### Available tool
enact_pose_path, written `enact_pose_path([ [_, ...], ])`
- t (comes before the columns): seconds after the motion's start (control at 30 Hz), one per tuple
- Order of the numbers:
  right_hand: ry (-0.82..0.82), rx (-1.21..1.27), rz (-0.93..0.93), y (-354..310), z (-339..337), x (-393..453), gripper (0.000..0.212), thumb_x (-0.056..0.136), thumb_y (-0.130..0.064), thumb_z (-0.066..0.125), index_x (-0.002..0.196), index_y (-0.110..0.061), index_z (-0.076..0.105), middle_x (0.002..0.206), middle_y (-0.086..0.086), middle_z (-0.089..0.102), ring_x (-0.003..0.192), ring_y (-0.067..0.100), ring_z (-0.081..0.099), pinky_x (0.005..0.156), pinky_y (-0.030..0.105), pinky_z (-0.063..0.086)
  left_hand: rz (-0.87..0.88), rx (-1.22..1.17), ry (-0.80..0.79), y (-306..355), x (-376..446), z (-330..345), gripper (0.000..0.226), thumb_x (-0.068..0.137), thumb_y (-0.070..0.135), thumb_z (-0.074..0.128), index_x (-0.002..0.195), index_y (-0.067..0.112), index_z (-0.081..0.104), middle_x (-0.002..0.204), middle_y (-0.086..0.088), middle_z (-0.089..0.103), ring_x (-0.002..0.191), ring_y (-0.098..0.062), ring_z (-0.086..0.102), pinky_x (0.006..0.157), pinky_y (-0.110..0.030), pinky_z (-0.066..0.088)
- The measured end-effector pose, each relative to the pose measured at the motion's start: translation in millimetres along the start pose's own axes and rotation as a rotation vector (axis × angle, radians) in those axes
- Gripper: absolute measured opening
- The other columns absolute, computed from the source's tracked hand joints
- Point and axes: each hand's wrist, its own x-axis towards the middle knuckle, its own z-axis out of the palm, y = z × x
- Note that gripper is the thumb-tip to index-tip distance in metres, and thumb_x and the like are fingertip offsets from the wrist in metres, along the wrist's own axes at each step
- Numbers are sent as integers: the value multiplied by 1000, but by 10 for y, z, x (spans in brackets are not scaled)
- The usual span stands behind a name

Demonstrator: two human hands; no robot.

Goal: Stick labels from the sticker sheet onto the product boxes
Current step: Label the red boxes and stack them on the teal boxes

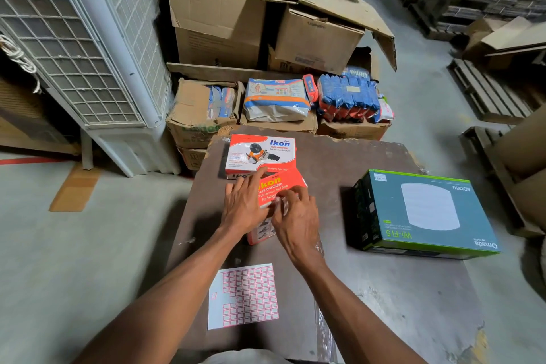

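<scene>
Red Ikon tape dispenser box (280, 189) lies under my flat, spread left hand (242, 204); my right hand (295, 221) fingertips press a label onto it.

Both forearms reaching forward, left hand (242, 204) flat with fingers spread, right hand (295, 221) fingertips pinched

the two hands cover much of the near red box (280, 186), so whether a label sits under the right hand (295, 221) fingertips cannot be told. the left hand (243, 204) hides that box's left edge. print on the sticker sheet (243, 295) is too small to read. both forearms are cut off by the bottom edge.
</scene>
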Motion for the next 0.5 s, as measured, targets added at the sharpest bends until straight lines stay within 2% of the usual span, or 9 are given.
enact_pose_path([
  [0.1,-11,169,119,-91,-10,79,25,98,-34,58,103,-12,67,118,3,58,96,22,60,76,25,41,11,42,34,80,-50,69,82,92,38,69,157,30,20,146,-1,49,134,-24,44,105,-43,34],
  [0.17,-11,222,200,-148,-13,129,27,96,-36,58,101,-10,65,114,1,56,94,23,60,73,25,38,40,44,-20,128,-114,78,90,90,29,71,159,30,13,147,-2,45,134,-23,40,108,-44,30],
  [0.23,-13,233,216,-174,5,163,30,94,-40,56,103,-12,60,113,-1,52,93,24,59,72,28,39,75,7,-90,143,-172,84,104,82,30,72,161,30,3,149,-2,42,129,-24,40,107,-42,30],
  [0.3,-30,228,218,-180,40,176,36,94,-45,52,111,-14,56,122,0,48,98,26,58,76,32,43,91,-52,-148,123,-223,93,113,78,37,70,160,33,-8,157,-2,36,129,-28,42,105,-41,34],
  [0.4,-37,161,225,-179,93,183,46,91,-49,48,119,-12,50,133,7,43,114,34,50,94,46,48,47,-209,-267,67,-298,62,125,75,27,74,155,46,-20,159,-8,36,137,-32,43,112,-44,38],
  [0.43,-60,122,241,-184,104,185,52,89,-51,48,122,-12,47,139,10,40,121,40,46,100,53,46,41,-290,-304,50,-328,29,126,74,18,72,153,50,-21,160,-9,35,139,-32,44,112,-44,40],
  [0.5,-116,47,284,-212,103,182,60,86,-54,49,128,-12,42,148,12,33,132,48,38,102,61,45,62,-458,-365,-8,-381,-17,119,72,12,60,153,54,-15,165,-5,28,146,-25,39,117,-44,37],
])
